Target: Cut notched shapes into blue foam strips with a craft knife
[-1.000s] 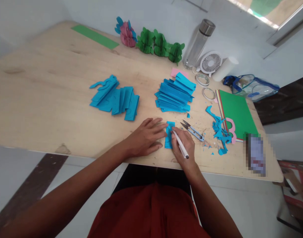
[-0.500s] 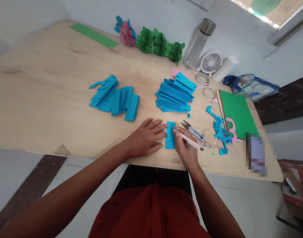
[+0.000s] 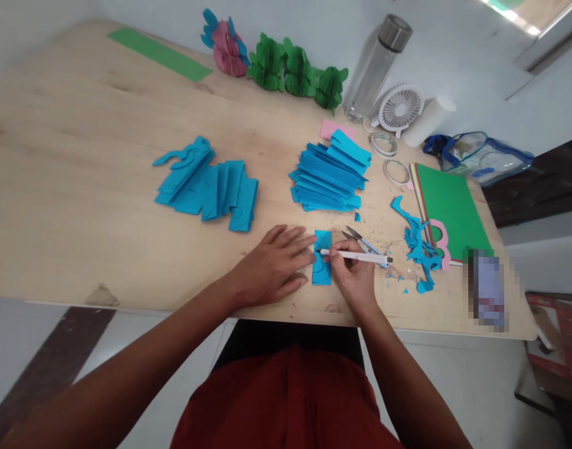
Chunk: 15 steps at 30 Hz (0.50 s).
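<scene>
A small blue paper piece (image 3: 321, 274) with curved pen lines lies near the table's front edge. My left hand (image 3: 274, 265) rests flat with fingers spread, its fingertips at the paper's left edge. The white pen (image 3: 358, 255) is gripped in my right hand (image 3: 354, 274), its tip on the upper part of the paper. Partly behind the pen and right hand lie the snips (image 3: 356, 235). Stacked blue strips (image 3: 330, 178) sit beyond the paper, and a fanned group of blue folded pieces (image 3: 209, 187) is to the left.
Blue scraps (image 3: 419, 246) and a pink cutout (image 3: 441, 243) lie right, beside green sheets (image 3: 454, 206). Tape rolls (image 3: 396, 172), a fan (image 3: 400, 109), a bottle (image 3: 377, 68) and green paper figures (image 3: 298, 72) stand or lie farther back. A blurred object (image 3: 488, 290) is at the right.
The pen tip has moved left onto the paper's upper lines, and the pen now lies at a flatter angle. Another curved line shows on the paper. The camera view has shifted slightly.
</scene>
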{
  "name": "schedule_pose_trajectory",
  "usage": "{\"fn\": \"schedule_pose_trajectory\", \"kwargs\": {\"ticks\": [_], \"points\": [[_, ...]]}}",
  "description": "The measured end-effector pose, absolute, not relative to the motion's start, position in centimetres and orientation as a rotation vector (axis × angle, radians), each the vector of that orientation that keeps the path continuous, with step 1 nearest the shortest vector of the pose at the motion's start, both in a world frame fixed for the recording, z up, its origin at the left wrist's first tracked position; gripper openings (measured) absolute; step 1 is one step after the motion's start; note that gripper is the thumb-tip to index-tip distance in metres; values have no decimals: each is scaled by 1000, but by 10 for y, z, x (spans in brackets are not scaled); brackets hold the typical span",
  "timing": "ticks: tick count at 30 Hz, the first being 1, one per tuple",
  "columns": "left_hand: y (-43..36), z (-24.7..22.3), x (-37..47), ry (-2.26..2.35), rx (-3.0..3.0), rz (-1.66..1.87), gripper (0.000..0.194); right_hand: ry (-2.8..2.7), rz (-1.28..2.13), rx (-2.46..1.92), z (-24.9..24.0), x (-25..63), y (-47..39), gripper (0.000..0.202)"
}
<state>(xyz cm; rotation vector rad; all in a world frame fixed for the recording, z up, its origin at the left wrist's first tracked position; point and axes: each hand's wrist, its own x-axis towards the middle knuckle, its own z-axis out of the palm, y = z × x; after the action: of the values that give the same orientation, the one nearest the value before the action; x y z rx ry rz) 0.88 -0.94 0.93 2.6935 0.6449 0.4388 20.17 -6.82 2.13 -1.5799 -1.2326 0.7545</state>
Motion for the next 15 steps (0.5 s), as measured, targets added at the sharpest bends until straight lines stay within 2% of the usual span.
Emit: {"fn": "schedule_pose_trajectory", "kwargs": {"ticks": [15], "points": [[-10,10,8,647,2665,457,36,-1252,763,-1612,22,201,-68,10]]}}
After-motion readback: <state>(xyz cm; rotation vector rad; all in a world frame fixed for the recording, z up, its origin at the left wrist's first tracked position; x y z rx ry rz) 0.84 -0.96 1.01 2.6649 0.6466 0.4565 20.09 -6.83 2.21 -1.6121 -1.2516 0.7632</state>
